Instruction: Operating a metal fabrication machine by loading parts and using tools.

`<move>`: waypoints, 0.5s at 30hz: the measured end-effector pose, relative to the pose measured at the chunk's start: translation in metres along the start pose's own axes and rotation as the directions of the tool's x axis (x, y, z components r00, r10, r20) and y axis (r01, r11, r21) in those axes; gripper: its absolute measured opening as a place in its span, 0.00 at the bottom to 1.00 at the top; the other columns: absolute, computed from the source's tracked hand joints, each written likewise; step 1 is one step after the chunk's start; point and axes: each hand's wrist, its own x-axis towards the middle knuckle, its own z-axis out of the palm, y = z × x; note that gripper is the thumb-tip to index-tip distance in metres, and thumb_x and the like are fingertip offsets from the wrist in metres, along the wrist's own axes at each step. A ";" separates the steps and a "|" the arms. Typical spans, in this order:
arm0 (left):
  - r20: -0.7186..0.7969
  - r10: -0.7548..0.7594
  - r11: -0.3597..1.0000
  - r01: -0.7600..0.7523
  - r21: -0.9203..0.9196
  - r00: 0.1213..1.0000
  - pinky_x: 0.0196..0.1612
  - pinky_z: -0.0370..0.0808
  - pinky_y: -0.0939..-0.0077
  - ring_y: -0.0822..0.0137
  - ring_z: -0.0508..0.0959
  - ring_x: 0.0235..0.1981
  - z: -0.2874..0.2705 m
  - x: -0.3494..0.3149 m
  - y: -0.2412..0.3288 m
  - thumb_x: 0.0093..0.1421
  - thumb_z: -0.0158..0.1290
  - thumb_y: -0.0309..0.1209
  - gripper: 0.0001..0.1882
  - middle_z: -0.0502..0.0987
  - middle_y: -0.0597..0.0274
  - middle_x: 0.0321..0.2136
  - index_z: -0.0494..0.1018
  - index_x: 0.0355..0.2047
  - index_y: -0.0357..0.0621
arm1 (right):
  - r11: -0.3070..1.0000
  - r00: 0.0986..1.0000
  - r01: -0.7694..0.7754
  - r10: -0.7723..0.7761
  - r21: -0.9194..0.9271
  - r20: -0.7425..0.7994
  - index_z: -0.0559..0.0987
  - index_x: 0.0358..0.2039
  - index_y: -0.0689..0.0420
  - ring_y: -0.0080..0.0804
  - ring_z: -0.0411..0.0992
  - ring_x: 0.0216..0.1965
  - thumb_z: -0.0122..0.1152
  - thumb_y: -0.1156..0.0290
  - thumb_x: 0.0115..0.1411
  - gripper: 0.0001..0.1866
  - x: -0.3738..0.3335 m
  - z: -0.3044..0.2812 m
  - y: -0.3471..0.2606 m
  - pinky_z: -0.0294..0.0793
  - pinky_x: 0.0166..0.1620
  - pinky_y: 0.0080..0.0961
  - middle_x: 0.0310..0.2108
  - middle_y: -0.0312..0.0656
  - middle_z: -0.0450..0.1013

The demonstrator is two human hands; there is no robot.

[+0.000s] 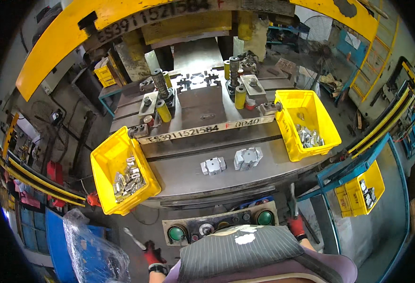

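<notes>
My left hand, in a red glove, is closed round a slim rod-like tool with a pale tip, left of the control panel. At the panel's right side my right hand, also red-gloved, grips a grey metal rod-like tool that points up toward the bench. Neither tool's exact kind shows. Two small stacks of flat metal parts, a left stack and a taller right stack, sit on the front of the press bed. Both hands are apart from the panel's green buttons.
A yellow bin with metal pieces stands at the bed's left, another yellow bin at its right. Beyond lies the die with its guide posts. A third bin sits lower right; plastic-wrapped material is lower left.
</notes>
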 end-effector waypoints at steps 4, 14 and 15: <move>0.350 -0.265 0.926 0.135 0.354 0.899 0.17 0.66 0.71 0.67 0.70 0.16 0.054 0.010 -0.006 0.46 0.58 0.31 0.14 0.72 0.64 0.21 0.68 0.33 0.46 | 0.949 0.923 -0.308 0.314 -0.063 0.224 0.74 0.36 0.63 0.38 0.72 0.31 0.62 0.65 0.47 0.18 -0.011 0.022 -0.012 0.70 0.34 0.34 0.29 0.45 0.74; 0.407 -0.371 0.845 0.122 0.520 0.835 0.08 0.63 0.68 0.64 0.73 0.15 0.066 0.057 -0.029 0.41 0.62 0.31 0.17 0.73 0.58 0.20 0.67 0.29 0.42 | 0.959 0.942 -0.276 0.283 -0.062 0.180 0.73 0.36 0.59 0.36 0.71 0.30 0.57 0.55 0.49 0.21 0.012 0.065 0.005 0.70 0.35 0.38 0.28 0.41 0.72; 0.526 -0.296 0.828 -0.060 0.558 0.797 0.09 0.64 0.68 0.64 0.73 0.15 0.071 0.059 -0.024 0.41 0.62 0.31 0.17 0.72 0.58 0.20 0.67 0.29 0.41 | 0.956 0.918 -0.285 0.292 -0.066 0.269 0.73 0.37 0.59 0.38 0.71 0.31 0.57 0.56 0.48 0.21 0.027 0.064 0.037 0.70 0.35 0.38 0.29 0.42 0.72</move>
